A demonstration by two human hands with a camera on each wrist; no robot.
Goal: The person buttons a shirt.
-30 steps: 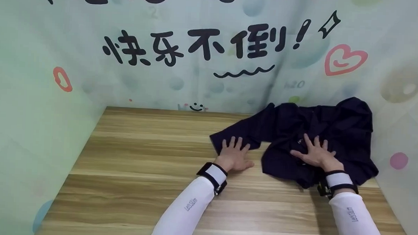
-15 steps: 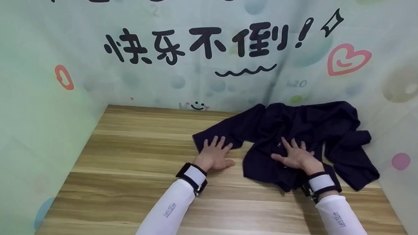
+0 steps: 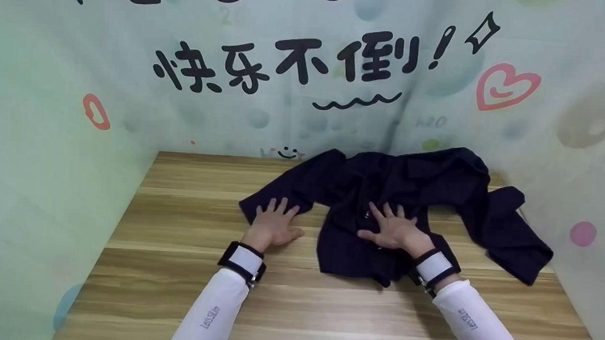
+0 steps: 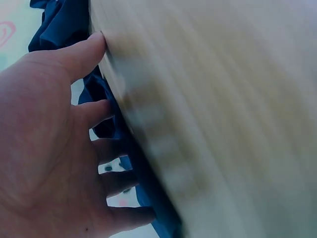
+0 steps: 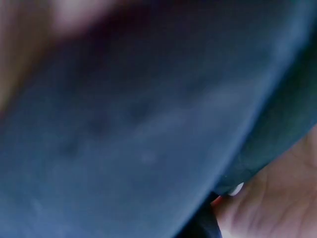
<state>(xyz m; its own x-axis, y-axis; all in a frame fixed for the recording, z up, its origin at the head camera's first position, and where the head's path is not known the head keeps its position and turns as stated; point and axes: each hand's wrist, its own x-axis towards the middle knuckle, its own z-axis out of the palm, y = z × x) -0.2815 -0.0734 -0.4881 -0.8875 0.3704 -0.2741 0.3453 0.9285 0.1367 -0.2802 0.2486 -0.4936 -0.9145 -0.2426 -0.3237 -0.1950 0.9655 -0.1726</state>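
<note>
A crumpled dark navy long-sleeved shirt (image 3: 352,192) lies across the wooden table in the head view, one sleeve stretched out to each side. My left hand (image 3: 274,227) has its fingers spread, fingertips on the left sleeve (image 3: 286,187) near its cuff. In the left wrist view the palm of the left hand (image 4: 44,144) shows, with navy cloth behind straight fingers. My right hand (image 3: 394,231) lies with spread fingers on the body of the shirt. Blurred navy cloth (image 5: 138,129) fills most of the right wrist view, a small white button-like spot beside the palm (image 5: 282,198).
The wood-grain tabletop (image 3: 175,282) extends in front and to the left. A printed backdrop (image 3: 264,117) with lettering rises behind the table, and similar sheets stand at both sides. The right sleeve (image 3: 513,245) reaches close to the right-hand sheet.
Both hands have slid left across the table, and the shirt has moved left with them. Its right sleeve, bunched up at first, now trails out to the right.
</note>
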